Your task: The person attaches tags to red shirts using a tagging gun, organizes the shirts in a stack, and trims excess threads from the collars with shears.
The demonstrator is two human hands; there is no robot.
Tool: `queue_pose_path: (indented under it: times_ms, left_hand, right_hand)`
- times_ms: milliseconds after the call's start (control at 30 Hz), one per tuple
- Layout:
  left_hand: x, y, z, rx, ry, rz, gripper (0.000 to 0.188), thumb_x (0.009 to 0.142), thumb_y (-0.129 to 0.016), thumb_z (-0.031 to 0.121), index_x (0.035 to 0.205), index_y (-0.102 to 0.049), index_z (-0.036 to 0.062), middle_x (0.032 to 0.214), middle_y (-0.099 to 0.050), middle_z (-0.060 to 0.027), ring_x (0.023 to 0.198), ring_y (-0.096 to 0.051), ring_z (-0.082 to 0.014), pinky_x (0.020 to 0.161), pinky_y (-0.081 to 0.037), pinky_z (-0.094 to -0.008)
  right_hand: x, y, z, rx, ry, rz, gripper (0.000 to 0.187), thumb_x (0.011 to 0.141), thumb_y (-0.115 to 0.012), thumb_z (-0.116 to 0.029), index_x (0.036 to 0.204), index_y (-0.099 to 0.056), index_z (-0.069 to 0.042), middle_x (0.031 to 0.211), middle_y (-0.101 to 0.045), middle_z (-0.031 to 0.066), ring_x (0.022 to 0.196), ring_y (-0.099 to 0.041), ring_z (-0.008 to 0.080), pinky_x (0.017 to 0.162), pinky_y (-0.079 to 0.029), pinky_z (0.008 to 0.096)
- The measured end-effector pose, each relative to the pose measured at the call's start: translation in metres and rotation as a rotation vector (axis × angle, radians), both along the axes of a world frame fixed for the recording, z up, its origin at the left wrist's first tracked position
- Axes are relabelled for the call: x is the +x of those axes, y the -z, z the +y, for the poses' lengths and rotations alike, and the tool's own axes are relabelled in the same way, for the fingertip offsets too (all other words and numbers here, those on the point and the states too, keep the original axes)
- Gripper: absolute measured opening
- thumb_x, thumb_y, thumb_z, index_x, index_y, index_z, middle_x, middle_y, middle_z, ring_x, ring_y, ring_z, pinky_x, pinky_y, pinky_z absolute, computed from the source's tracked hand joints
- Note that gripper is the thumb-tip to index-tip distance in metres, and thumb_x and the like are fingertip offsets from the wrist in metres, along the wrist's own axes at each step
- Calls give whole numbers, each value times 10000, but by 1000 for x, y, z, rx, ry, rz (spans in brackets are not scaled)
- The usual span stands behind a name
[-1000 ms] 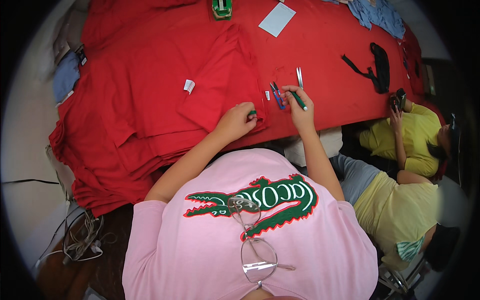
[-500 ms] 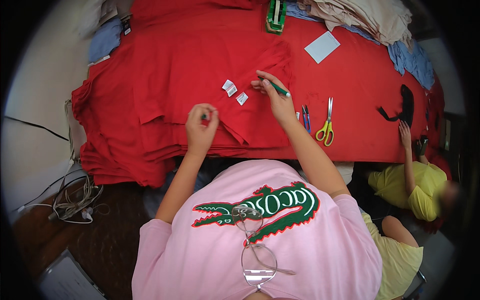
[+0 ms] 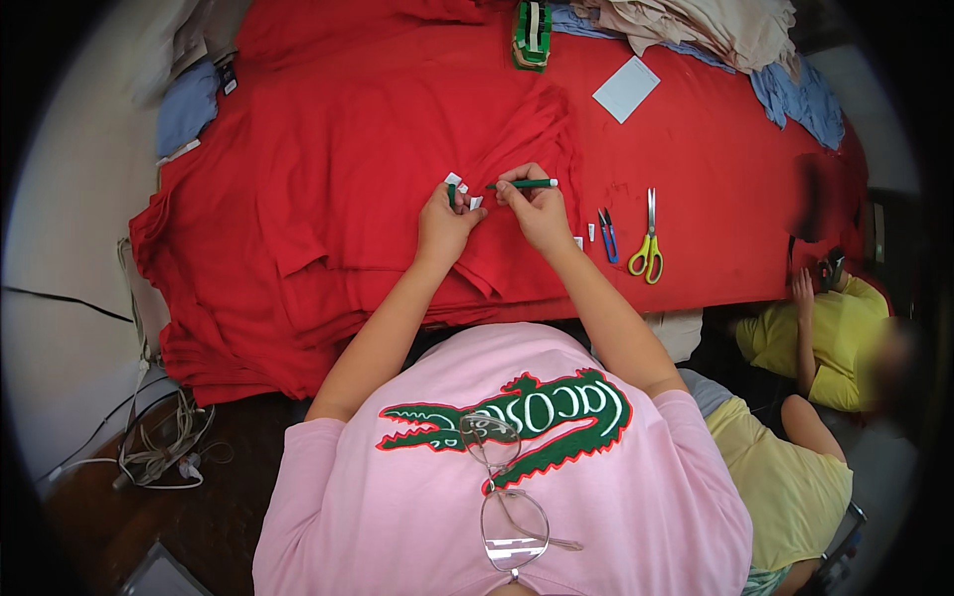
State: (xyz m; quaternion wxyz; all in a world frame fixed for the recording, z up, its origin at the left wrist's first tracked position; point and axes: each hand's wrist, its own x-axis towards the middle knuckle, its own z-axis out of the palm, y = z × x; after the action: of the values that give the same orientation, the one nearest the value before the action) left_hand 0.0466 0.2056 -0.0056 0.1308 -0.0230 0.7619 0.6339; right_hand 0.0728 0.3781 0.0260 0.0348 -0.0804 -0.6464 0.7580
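Observation:
My left hand [image 3: 446, 221] pinches a small green cap and rests on a pile of red shirts [image 3: 328, 179], touching small white labels [image 3: 455, 182] on the top shirt. My right hand [image 3: 535, 212] grips a green pen [image 3: 525, 184], its tip pointing left toward the labels. Both hands sit close together over the shirt near the table's front edge.
Yellow-handled scissors [image 3: 648, 243] and small blue snips [image 3: 607, 234] lie to the right on the red table cover. A white card [image 3: 626, 89] and a green tape dispenser [image 3: 532, 35] lie farther back. Beige and blue cloth [image 3: 735, 40] is heaped far right. A person in yellow [image 3: 825, 343] sits lower right. Cables [image 3: 159, 452] lie on the floor.
My two hands have come together over the labels. The left hand moved up and right to the white labels; the right hand brought the pen down beside it.

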Motion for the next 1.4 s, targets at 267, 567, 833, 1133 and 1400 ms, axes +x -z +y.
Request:
queue_pose_path:
  times_ms: [267, 567, 833, 1133, 1400]
  left_hand:
    - [-2, -1, -4, 420, -143, -61, 316, 943, -763, 24, 842, -482, 129, 856, -675, -35, 757, -616, -103, 658, -459, -248]
    - [-4, 13, -6, 509, -221, -153, 328, 967, -741, 14, 856, -461, 145, 890, -679, -42, 873, -700, -151, 764, -588, -285]
    - [-3, 20, -19, 553, -285, -109, 307, 962, -736, 6, 854, -482, 141, 946, -710, -82, 897, -727, -183, 771, -615, -306]
    - [4, -5, -6, 625, -308, -148, 353, 928, -736, -49, 820, -453, 132, 862, -635, -28, 862, -698, -157, 804, -604, -314]
    - [6, -5, -7, 663, -327, -146, 349, 935, -718, -61, 813, -452, 129, 872, -643, -37, 858, -694, -159, 810, -603, -317]
  right_hand:
    - [-1, 1, -14, 215, 36, 184, 107, 950, -707, -49, 1026, -640, -14, 872, -696, 57, 824, -660, 115, 713, -537, 303]
    - [8, -14, -10, 401, -51, 88, 138, 967, -696, -118, 1017, -625, -11, 920, -727, 138, 821, -710, 215, 729, -545, 351]
    - [0, -7, -23, 421, -52, 163, 129, 968, -687, -101, 1052, -633, -20, 894, -693, 99, 780, -646, 161, 698, -513, 327]
    - [6, 10, -22, 348, -18, 197, 106, 979, -687, -81, 1015, -626, -1, 851, -698, 106, 789, -679, 155, 712, -527, 317]
    - [0, -8, -25, 468, -58, 159, 128, 977, -696, -90, 1019, -624, 6, 889, -718, 133, 822, -707, 200, 732, -539, 337]
